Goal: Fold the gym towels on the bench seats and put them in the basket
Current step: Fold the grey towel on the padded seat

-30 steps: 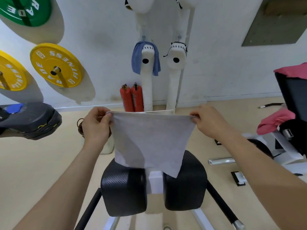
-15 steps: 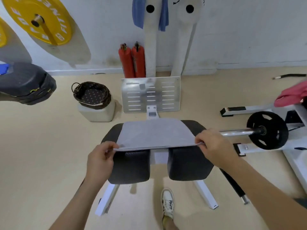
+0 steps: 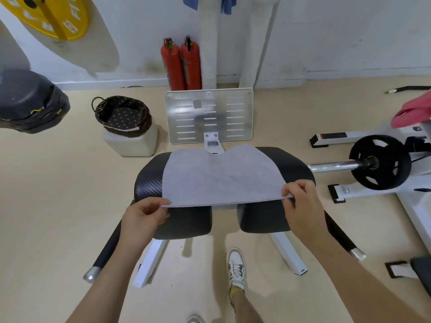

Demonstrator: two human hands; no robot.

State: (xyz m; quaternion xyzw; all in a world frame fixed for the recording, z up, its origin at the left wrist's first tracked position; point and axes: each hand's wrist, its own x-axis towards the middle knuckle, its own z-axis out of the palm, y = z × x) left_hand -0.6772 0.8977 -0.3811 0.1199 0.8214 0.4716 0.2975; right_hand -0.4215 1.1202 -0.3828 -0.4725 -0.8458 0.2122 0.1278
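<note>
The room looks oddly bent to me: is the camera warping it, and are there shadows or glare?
Head view throughout: wide-angle warp curves the base of the wall and stretches the forearms toward the corners; the yellow weight plate throws a soft grey shadow on the wall; the metal footplate shows a dull reflection, no harsh glare; the grey towel is sharp.

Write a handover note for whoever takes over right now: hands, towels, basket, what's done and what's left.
Left hand pinches the near left corner of the grey towel, right hand the near right.
Towel lies spread across the seat.
Basket, far left of the seat, holds no towel.
Done: nothing basketed. Left: finish folding grey, basket it; pink towel at right and blue towel on the post wait.
</note>
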